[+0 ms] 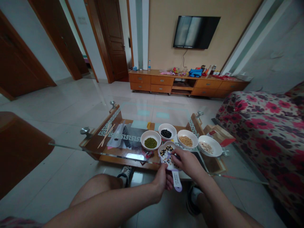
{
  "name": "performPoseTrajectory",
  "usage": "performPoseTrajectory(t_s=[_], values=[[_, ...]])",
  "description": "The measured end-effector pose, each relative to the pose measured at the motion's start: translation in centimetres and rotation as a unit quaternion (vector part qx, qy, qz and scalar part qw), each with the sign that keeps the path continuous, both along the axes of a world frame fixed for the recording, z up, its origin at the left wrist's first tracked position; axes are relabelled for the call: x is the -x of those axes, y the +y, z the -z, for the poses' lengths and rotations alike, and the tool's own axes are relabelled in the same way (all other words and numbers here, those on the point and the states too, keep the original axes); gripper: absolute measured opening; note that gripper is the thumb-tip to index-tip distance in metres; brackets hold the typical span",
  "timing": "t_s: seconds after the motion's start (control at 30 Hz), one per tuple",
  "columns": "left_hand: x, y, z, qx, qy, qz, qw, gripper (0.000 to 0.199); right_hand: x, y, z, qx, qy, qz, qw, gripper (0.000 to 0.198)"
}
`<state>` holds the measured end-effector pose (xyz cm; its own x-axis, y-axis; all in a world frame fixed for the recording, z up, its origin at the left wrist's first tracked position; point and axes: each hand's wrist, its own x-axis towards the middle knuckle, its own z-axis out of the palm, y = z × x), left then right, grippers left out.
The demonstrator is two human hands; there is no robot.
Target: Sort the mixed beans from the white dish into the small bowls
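A white, shallow handled dish (169, 165) holds mixed black, yellow and pale beans at the table's front edge. Its handle (177, 182) points down toward me. My left hand (162, 179) grips the dish's near left side, thumb at the rim and fingers underneath. Over the dish, my right hand (182, 160) pinches a thin dark tool that looks like tweezers (171, 154), its tip among the beans. Behind stand white bowls of green beans (150, 143), black beans (166, 133) and yellow soybeans (185, 141). Farther right, another bowl (215, 147) contains pale flat pieces.
The glass table (95, 151) has metal corner fittings. Wooden chopsticks (106, 136) and a clear plastic roll (117, 136) lie at its left. A brown paper bag (219, 135) is beside the right bowl. A flowered sofa (263, 126) stands right, a low cabinet (163, 83) beyond.
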<state>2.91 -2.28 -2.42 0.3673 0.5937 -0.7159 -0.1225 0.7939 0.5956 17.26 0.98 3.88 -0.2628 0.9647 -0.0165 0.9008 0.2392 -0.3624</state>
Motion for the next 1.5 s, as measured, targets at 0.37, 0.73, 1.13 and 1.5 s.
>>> performPoseTrajectory(t_s=[0.37, 0.73, 1.13, 1.5], values=[[0.0, 0.1, 0.6, -0.003, 0.003, 0.008, 1.0, 0.058, -0.9, 2.1, -0.2, -0.155, -0.012, 0.084, 0.984, 0.031], [0.0, 0.1, 0.1, 0.005, 0.008, 0.001, 1.0, 0.06, 0.1, 4.0, 0.5, -0.182, -0.007, 0.17, 0.968, 0.033], [0.0, 0.0, 0.6, 0.002, 0.002, -0.003, 1.0, 0.061, -0.5, 2.1, -0.5, -0.133, -0.035, 0.188, 0.973, 0.028], [0.0, -0.1, 0.0, 0.003, -0.003, -0.008, 1.0, 0.06, -0.8, 0.6, -0.3, -0.006, -0.054, 0.054, 0.997, 0.021]])
